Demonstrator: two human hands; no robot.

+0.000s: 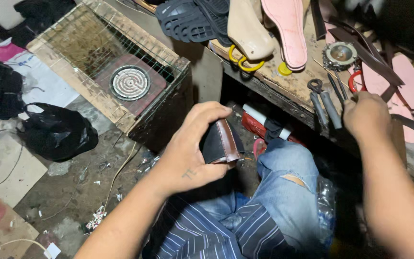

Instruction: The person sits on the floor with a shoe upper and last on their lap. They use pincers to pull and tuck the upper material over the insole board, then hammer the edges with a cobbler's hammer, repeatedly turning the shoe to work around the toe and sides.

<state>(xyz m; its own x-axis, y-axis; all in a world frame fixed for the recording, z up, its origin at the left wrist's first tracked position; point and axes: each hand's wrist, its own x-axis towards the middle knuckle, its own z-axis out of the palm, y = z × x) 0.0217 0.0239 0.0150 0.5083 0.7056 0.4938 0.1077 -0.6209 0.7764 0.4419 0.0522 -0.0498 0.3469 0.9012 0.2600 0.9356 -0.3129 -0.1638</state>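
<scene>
Fingers of left hand (192, 148) grasp leather piece (222, 143); right hand (367, 115) clenched over pliers (324, 103).

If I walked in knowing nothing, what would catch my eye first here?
Probably the left hand in the middle, gripping a dark shoe piece with a brown strip. Next, the right hand on the cluttered bench among pink insoles and pliers. At upper left, a wire-topped box holds a round coil heater.
</scene>
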